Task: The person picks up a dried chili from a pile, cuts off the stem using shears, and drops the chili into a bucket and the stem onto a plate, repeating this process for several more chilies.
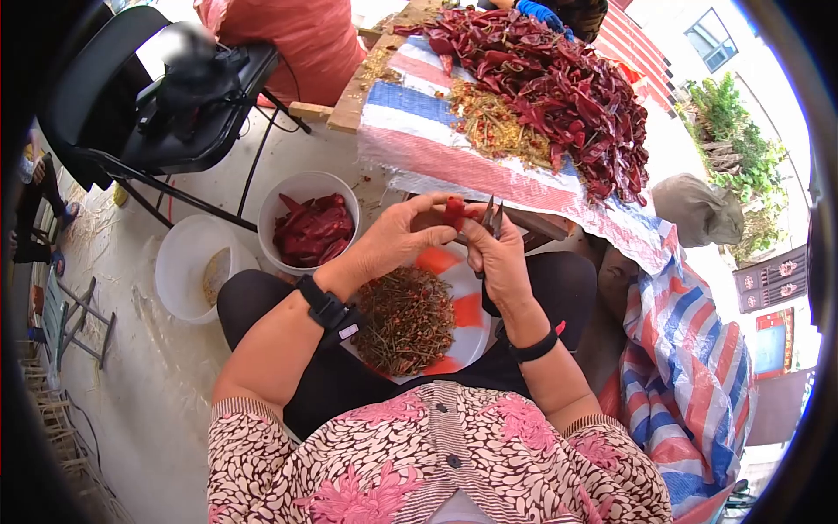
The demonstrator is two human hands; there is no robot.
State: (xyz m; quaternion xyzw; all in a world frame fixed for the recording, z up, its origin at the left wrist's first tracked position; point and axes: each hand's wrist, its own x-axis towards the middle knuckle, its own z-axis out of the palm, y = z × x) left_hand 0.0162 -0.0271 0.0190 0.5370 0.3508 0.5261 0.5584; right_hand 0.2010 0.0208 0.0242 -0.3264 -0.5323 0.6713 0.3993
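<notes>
My left hand [401,234] pinches a dried red chili pepper [454,212] between thumb and fingers, in front of my chest. Close beside it, my right hand [499,258] is closed around a pair of scissors [494,218], its blades pointing up. The right thumb reaches toward the pepper; whether it touches is hard to see. Below both hands, a pale basin [471,336] with orange-red patches rests between my legs. In it lies a heap of cut stems and bits [406,319].
A white bucket [351,194] of red chilies stands left of my hands, beside a translucent tub [175,271]. Ahead, a big chili pile [567,105] covers a striped sheet [419,144] on a table. A black chair [196,148] stands left, near a red sack [292,52].
</notes>
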